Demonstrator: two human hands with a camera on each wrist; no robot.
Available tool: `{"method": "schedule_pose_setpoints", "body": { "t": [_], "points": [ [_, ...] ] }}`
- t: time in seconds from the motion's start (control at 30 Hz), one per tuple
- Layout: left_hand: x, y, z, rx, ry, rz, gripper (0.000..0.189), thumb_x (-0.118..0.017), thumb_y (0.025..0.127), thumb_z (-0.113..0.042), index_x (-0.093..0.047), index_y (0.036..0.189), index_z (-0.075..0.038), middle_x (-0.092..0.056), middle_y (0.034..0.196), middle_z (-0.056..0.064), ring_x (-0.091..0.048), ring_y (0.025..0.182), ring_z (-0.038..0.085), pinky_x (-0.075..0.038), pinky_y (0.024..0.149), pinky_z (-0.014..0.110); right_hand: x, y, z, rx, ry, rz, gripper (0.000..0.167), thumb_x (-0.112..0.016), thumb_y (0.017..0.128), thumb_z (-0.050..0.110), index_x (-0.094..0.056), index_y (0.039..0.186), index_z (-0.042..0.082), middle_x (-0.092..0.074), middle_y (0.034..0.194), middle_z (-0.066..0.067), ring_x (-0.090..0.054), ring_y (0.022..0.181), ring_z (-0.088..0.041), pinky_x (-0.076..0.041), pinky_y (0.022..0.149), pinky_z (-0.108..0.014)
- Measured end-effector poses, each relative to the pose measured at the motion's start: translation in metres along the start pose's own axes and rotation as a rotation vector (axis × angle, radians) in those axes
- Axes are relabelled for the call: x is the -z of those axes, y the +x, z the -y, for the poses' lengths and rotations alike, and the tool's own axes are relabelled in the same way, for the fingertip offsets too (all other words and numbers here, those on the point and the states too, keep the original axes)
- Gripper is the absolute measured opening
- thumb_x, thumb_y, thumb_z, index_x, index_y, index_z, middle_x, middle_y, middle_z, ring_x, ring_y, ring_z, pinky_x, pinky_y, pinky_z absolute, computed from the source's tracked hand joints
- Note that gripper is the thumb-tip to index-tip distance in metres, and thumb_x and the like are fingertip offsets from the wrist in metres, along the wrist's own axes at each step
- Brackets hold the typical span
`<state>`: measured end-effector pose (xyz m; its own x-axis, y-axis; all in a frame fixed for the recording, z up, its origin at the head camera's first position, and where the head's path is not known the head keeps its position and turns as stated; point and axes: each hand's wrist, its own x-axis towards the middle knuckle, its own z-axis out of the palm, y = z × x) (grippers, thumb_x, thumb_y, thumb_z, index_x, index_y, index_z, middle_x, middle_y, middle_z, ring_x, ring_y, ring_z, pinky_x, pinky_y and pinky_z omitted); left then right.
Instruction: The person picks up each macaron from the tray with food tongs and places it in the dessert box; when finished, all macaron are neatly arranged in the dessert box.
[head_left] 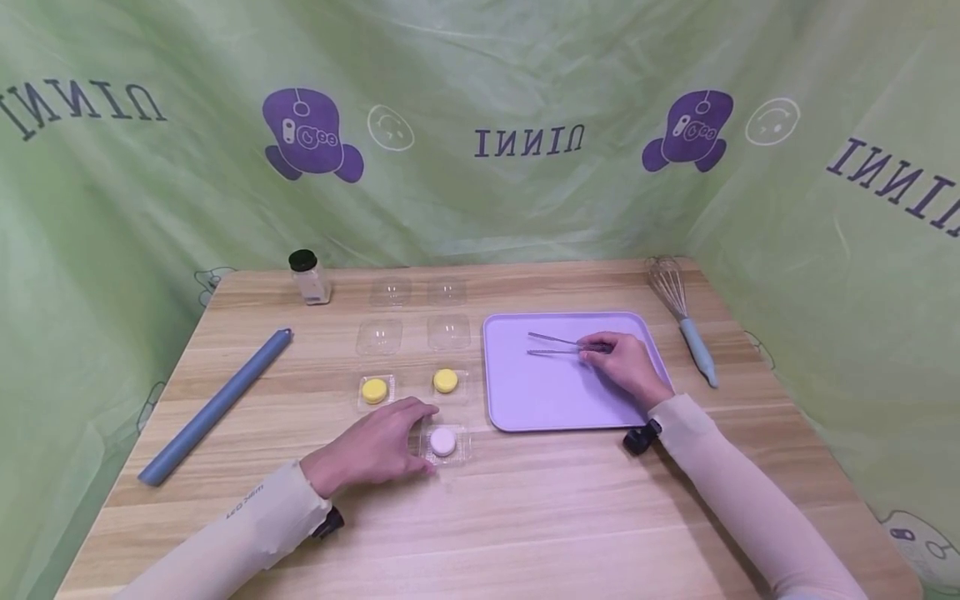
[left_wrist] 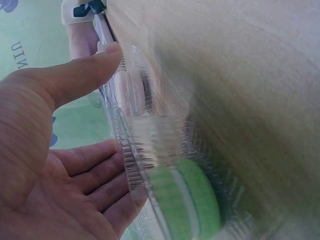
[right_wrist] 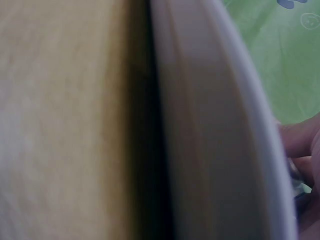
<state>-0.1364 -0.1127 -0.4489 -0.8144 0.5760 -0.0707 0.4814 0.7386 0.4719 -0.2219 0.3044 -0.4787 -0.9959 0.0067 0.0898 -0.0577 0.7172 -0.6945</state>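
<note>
Wood tabletop (head_left: 555, 533) — right grip (head_left: 617, 360) holding tongs (head_left: 557, 352) (long axis crosswise, tips leftward), left grip (head_left: 375, 446) wide beside clear box (head_left: 462, 448).

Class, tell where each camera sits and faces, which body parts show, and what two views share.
Head: worn there, facing forward and down over the wooden table; left hand, right hand, pale sleeves show.
Left wrist: worn there, facing a round green macaron in clear plastic; left hand shows, right partly.
Right wrist: worn there, facing a lilac rectangular tray; part of right hand.
Head and right wrist share the tray.
</note>
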Motion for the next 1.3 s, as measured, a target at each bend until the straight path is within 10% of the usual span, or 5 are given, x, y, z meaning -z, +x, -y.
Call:
{"method": "schedule_pose_setpoints", "body": {
  "t": [0.33, 1.3],
  "points": [
    [0.001, 0.000, -0.001, 0.014, -0.009, 0.002, 0.079, -0.090, 0.072, -0.037, -0.059, 0.138, -0.006, -0.065, 0.134, 0.006, -0.061, 0.127, 0.025, -0.051, 0.112, 0.046, 0.004, 0.001, -0.004, 0.022, -0.097, 0.019, 0.029, -0.080, 0.086, 0.021, -0.078, 0.112, 0.010, -0.076, 0.115, -0.016, -0.067, 0.114, -0.034, -0.050, 0.099, -0.048],
    [0.000, -0.001, 0.002, -0.003, -0.028, 0.005, 0.083, -0.090, 0.072, -0.037, -0.056, 0.141, -0.004, -0.064, 0.137, 0.008, -0.060, 0.129, 0.025, -0.050, 0.113, 0.046, 0.013, -0.004, 0.002, -0.033, 0.104, 0.027, 0.056, -0.078, 0.086, 0.015, -0.059, 0.138, 0.004, -0.064, 0.137, -0.018, -0.063, 0.116, -0.035, -0.049, 0.098, -0.034]
  ]
}}
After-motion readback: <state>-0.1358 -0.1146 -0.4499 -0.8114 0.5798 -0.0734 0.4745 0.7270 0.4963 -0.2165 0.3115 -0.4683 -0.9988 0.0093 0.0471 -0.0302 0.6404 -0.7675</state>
